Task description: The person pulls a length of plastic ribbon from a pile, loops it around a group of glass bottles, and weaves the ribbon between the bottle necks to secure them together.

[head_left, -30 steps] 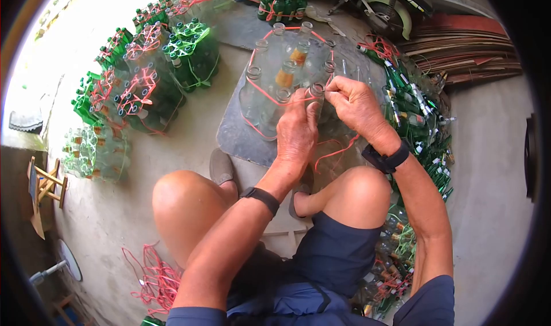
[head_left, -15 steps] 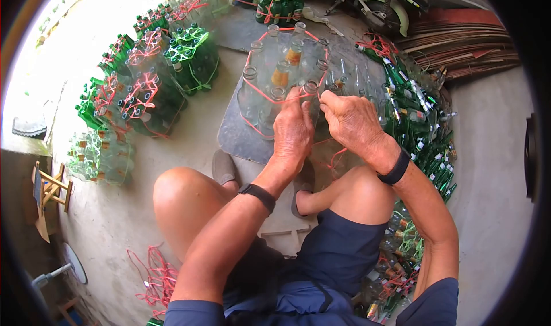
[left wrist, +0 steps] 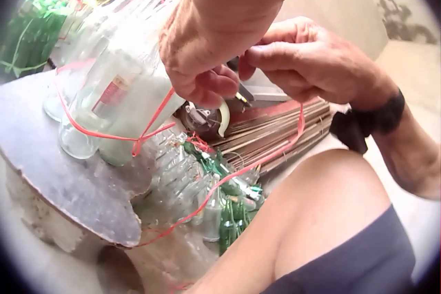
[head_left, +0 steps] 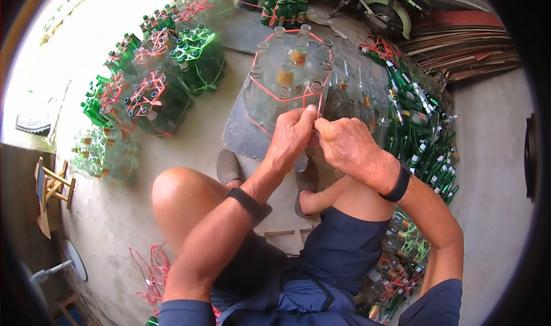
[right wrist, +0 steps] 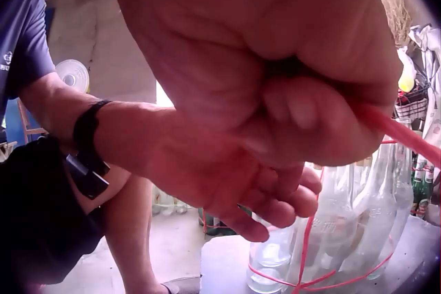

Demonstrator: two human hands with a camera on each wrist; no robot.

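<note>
Head view: left hand (head_left: 291, 133) and right hand (head_left: 353, 148) now sit drawn back from the clear bottles (head_left: 286, 78), fingers clamped on red twine (head_left: 298, 98); bottles stand encircled on the bench (head_left: 236, 128), loop apparently tightening.

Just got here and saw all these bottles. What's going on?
A person is handling red cord that rings a group of clear bottles near the top, on a grey slab. The right hand grips it; the left hand meets the right at their near side. Other tied bundles stand to the left.
</note>
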